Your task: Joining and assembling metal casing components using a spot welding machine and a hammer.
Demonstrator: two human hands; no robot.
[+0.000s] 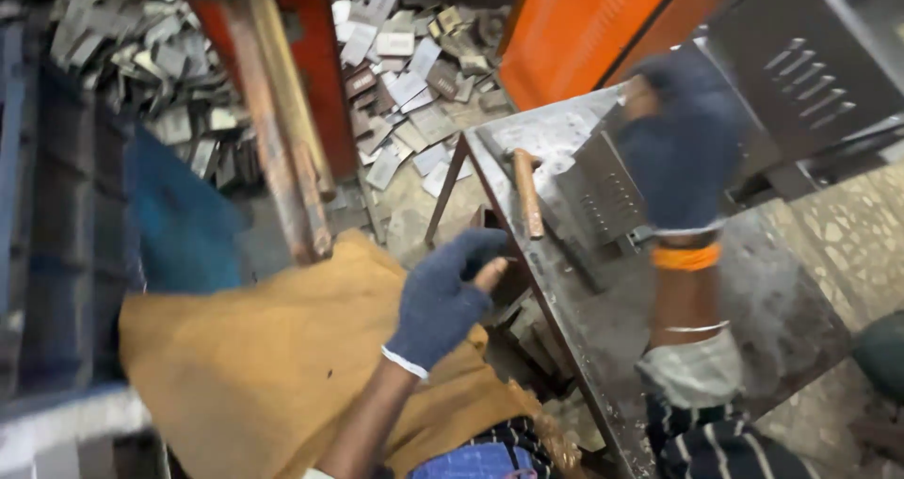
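My right hand (pixel 680 154), in a dark blue glove with an orange wristband, grips the top of a grey louvred metal plate (pixel 603 192) that stands tilted on the steel table (pixel 753 291). My left hand (pixel 443 295), also gloved with a bare fingertip poking out, hangs below the table's left edge over a mustard-yellow cloth (pixel 273 357), fingers loosely curled and holding nothing I can see. A wooden-handled tool (pixel 527 192) lies on the table just left of the plate.
Heaps of small grey metal pieces (pixel 405 74) cover the floor behind. Two wooden poles (pixel 282 130) lean against a red-orange frame (pixel 315 55). A larger louvred panel (pixel 800 55) sits at the upper right. Blue fabric (pixel 179 215) lies at left.
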